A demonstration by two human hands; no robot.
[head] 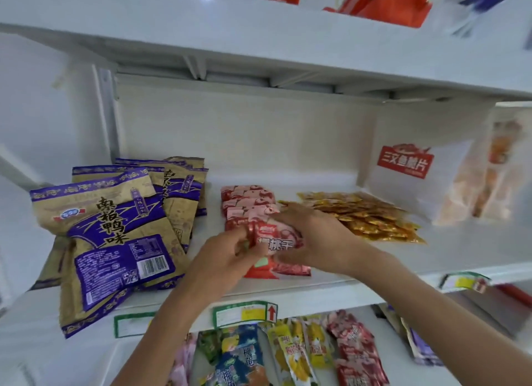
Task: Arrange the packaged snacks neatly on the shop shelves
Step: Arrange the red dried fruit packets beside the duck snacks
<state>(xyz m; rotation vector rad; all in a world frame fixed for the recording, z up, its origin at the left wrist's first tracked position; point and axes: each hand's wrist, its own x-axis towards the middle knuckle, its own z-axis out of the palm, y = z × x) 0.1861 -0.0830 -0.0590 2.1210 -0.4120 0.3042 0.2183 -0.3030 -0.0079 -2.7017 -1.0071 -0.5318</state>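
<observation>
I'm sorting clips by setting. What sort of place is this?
Most likely a small shop: white metal shelves with paper price labels on the edge, stocked with stacked purple-and-gold snack bags and red-and-pink snack packets.

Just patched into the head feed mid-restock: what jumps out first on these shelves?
Both hands meet at the middle shelf's front: the left hand and right hand grip a red-and-pink snack pack, with a row of the same packs behind it. To the left, large purple-and-gold bags lie loosely fanned, the front one overhanging the shelf edge. To the right lies a pile of small golden packets.
</observation>
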